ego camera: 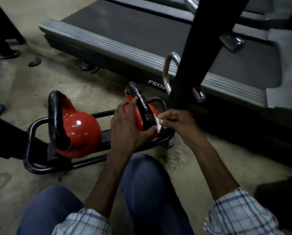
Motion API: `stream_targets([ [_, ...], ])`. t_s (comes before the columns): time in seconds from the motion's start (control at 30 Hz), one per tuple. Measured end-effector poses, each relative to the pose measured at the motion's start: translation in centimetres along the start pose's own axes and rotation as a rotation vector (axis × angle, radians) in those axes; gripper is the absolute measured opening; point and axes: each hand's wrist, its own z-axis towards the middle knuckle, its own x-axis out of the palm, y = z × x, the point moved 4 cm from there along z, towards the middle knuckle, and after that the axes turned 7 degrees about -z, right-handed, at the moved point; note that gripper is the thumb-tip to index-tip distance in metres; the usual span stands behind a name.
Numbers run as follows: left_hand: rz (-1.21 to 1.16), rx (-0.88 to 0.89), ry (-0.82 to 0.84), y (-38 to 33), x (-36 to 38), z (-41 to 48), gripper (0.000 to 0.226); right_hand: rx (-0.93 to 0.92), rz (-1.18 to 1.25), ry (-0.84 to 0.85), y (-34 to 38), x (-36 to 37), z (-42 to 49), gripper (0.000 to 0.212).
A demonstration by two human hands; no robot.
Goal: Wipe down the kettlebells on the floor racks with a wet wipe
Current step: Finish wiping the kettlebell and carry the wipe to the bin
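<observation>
2 hands are working a wipe (159, 124) on the right one of 2 red kettlebells in a low black rack (97, 162).

On the left, the left kettlebell (77, 129) is sitting in the rack, its black handle arching away from the camera. The left hand (128, 128) is lying on the right kettlebell (142, 107), fingers spread, one fingertip touching the handle, whose long axis is running from near right to far left. The right hand (177, 120) is pinching the small white wipe against the handle's near end. Behind, the treadmill (141, 53) is showing white letters "PROZ", the rest hidden by a black post (201, 46).
</observation>
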Motion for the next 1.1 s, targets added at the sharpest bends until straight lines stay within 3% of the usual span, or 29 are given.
stream_targets([
  [0.13,0.043,0.103,-0.007,-3.5,-0.7,0.1,0.101,-0.046,-0.043,-0.285,1.3,-3.1,-2.9,0.029],
  [0.23,-0.045,0.241,0.056,-7.6,-0.9,0.5,0.089,-0.098,-0.144,-0.592,3.7,-7.2,-7.1,0.02],
  [0.37,-0.174,0.324,0.23,-16.8,-1.6,0.3,0.076,-0.069,-0.232,-0.856,8.5,-14.3,-14.1,0.016],
  [0.5,-0.303,0.423,0.39,-28.7,-4.3,-0.3,0.075,-0.044,-0.281,-1.016,15.7,-22.2,-21.6,0.014],
  [0.67,-0.273,0.618,0.49,-44.5,-11.0,-0.3,0.076,-0.033,-0.407,-1.197,28.1,-31.0,-31.4,0.013],
  [0.83,-0.307,0.79,0.524,-58.7,-21.1,-0.1,0.078,-0.002,-0.495,-1.339,42.4,-36.6,-41.2,0.015],
  [1.1,-0.388,1.032,0.528,-75.4,-34.3,0.3,0.087,-0.027,-0.56,-1.51,60.7,-42.1,-52.6,0.012],
])
